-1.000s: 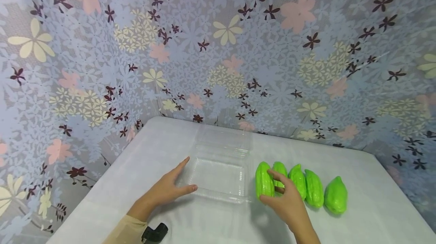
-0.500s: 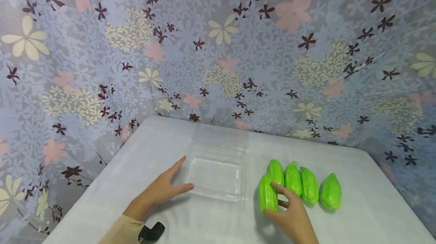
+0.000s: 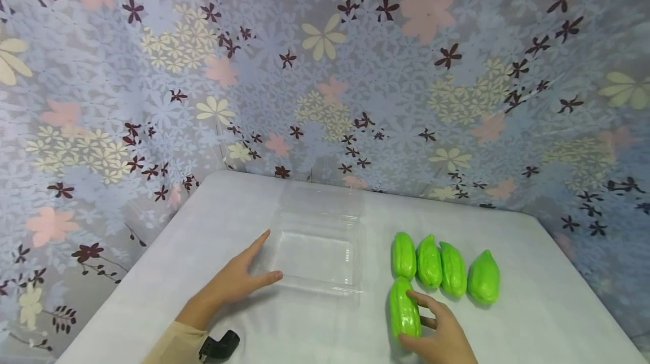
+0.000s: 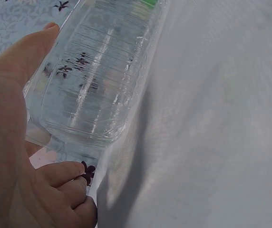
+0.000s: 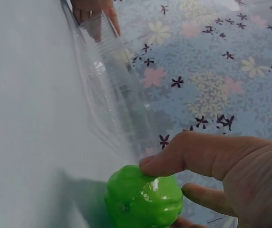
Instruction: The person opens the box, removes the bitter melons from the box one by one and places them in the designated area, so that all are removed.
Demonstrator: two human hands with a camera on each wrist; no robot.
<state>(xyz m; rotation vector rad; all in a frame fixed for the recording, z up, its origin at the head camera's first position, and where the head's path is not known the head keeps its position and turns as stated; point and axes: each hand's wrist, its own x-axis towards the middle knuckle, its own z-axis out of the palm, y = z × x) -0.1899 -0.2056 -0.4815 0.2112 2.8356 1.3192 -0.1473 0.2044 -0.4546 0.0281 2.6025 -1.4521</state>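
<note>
My right hand [image 3: 439, 330] holds a glossy green ribbed fruit [image 3: 404, 310] by its side, thumb at the near end and fingers on its right. The right wrist view shows the thumb [image 5: 167, 159] pressing the rounded end of this fruit [image 5: 143, 197]. Left of centre lies a clear plastic container [image 3: 312, 290] with its hinged lid [image 3: 320, 200] folded back. At its left side my left hand [image 3: 231, 279] spreads thumb and forefinger beside the near-left corner. From the left wrist, the hand [image 4: 12, 123] is against the container wall [image 4: 83, 95], other fingers loosely bent.
Several more green fruits [image 3: 453, 270] lie in a row on the white-covered table [image 3: 355, 341], right of the container. A black angled object [image 3: 220, 346] is by the left sleeve [image 3: 175, 344]. Flower-patterned wall covering [image 3: 325, 70] rises behind the table.
My right hand has brought the green fruit nearer to the table's front, from beside the row to in front of its leftmost fruit. The left hand stays by the container; the head view has shifted slightly.
</note>
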